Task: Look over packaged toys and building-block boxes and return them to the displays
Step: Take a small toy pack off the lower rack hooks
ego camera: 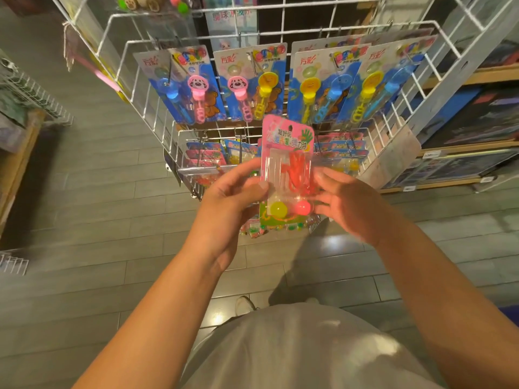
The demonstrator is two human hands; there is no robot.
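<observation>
A pink blister-pack toy (286, 158), with a red sticky hand and a yellow and a pink ball inside, is held upright in front of a white wire display rack (438, 80). My left hand (233, 197) grips its left edge, thumb on the front. My right hand (345, 203) holds the right edge with its fingertips. Behind the pack, on the rack's lower hooks, hang more pink and yellow packs of the same kind (207, 157).
Blue bubble-wand cards (247, 85) hang in a row on the rack's upper hooks. Wooden shelves with dark boxes (471, 119) stand at the right. Another wire basket (33, 99) is at the left. Grey plank floor lies below, with my shoe (244, 304) on it.
</observation>
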